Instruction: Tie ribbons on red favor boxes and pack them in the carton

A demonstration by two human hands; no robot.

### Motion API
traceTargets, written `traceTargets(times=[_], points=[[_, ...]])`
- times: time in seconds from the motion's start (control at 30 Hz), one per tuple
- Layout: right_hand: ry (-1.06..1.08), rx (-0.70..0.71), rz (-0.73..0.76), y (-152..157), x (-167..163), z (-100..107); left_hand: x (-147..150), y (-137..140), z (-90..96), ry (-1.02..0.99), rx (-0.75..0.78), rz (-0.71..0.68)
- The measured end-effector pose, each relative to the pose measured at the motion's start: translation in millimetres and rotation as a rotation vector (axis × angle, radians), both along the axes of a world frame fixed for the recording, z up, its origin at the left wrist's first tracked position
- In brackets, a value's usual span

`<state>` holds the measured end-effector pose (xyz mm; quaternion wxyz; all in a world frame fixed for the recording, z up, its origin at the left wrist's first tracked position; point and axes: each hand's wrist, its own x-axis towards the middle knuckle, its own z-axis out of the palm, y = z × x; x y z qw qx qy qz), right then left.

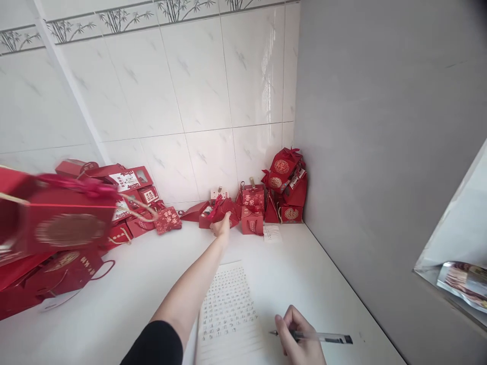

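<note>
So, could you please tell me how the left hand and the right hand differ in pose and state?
The left hand is stretched out to a red box near the tiled wall; the right hand is much nearer the camera, beside the notebook. The left hand's fingers are mostly hidden, while the right hand visibly grips a pen. Both are bare.

Back wall (pixel 205 96): glossy white tile, faint grey marbling, bamboo-print border (pixel 127 20) up top. Pale strip (pixel 70 83) slants down at left. Plain grey wall (pixel 373 126) on the right, meets white tabletop (pixel 148 268). Light glare (pixel 268 76) streaks tiles near the corner.
</note>
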<state>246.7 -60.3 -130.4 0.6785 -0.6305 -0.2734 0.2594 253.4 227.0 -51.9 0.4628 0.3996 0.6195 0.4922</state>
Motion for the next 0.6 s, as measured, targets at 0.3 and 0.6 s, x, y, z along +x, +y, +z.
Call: traceTargets(times=[0.3,0.6], points=[[-0.049,0.026,0.012,-3.7,9.1,-7.2,-57.3,-105.7,11.3,-0.273,0.262,-0.397],[-0.032,0.076,-0.075,-13.0,10.9,4.2,-113.8,-201.5,29.3,-0.702,-0.329,-0.744]])
